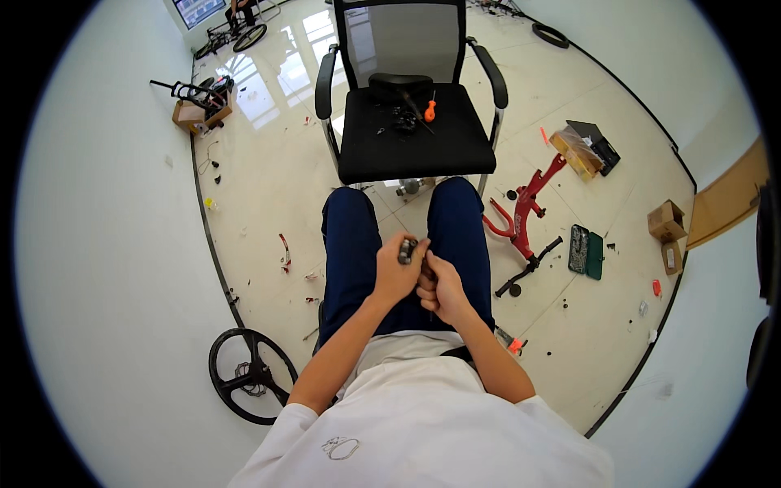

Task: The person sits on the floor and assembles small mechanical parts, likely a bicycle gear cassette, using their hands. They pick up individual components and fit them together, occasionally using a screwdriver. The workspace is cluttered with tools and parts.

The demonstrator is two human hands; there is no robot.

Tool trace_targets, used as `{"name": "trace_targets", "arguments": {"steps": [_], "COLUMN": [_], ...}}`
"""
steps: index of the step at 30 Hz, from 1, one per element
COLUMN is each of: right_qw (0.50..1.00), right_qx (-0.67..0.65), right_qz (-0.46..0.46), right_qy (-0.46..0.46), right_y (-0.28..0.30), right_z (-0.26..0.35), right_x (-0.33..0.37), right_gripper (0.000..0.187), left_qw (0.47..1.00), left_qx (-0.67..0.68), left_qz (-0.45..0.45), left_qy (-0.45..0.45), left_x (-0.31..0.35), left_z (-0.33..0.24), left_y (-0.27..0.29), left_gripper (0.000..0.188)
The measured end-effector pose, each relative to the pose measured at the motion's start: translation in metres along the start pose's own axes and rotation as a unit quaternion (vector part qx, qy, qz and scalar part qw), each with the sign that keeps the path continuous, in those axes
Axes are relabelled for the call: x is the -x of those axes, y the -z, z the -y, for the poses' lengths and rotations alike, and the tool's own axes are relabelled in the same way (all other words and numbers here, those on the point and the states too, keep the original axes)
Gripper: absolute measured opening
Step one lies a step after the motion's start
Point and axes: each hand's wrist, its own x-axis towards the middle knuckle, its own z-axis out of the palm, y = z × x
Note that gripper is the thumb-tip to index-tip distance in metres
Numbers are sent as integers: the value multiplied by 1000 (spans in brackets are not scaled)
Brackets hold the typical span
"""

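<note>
Above my lap, my left hand (394, 272) is closed round a small dark metal part (406, 251), whose end shows between thumb and fingers. My right hand (444, 290) is closed close against it, fingers curled. Whatever sits inside the right fist is mostly hidden. In front of my knees, the black office chair (382, 159) carries a black bicycle saddle (399, 80) on its seat. An orange-handled screwdriver (430, 111) and a cluster of small dark parts (403, 119) lie there too.
A red bike frame (525, 213), a handlebar (530, 267) and an open green toolbox (587, 252) lie on the floor at right, near cardboard boxes (666, 221). A black three-spoke wheel (259, 372) rests at lower left. Another person (242, 10) sits far back left beside a bicycle.
</note>
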Motion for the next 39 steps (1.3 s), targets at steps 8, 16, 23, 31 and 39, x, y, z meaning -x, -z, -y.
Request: {"name": "trace_targets", "arguments": {"steps": [8, 16, 23, 31, 39], "right_qw": [993, 754, 714, 682, 802], "right_qx": [-108, 538, 594, 667, 559], "right_qz": [48, -214, -265, -218, 192], "right_qy": [-26, 311, 258, 204, -84], "right_y": [10, 55, 65, 3, -153], "right_z": [72, 212, 245, 298, 389], "right_x": [-49, -267, -355, -205, 16], "right_gripper": [36, 28, 45, 34, 38], "left_qw": [991, 965, 964, 935, 834], "left_qx": [-94, -190, -237, -166, 120], "left_qz": [-54, -26, 65, 207, 464], "left_qy": [72, 177, 104, 237, 275], "left_x": [-86, -284, -372, -332, -321], "left_z": [52, 180, 233, 21, -252], "left_y": [7, -3, -19, 79, 133], "left_gripper": [30, 34, 44, 35, 35]}}
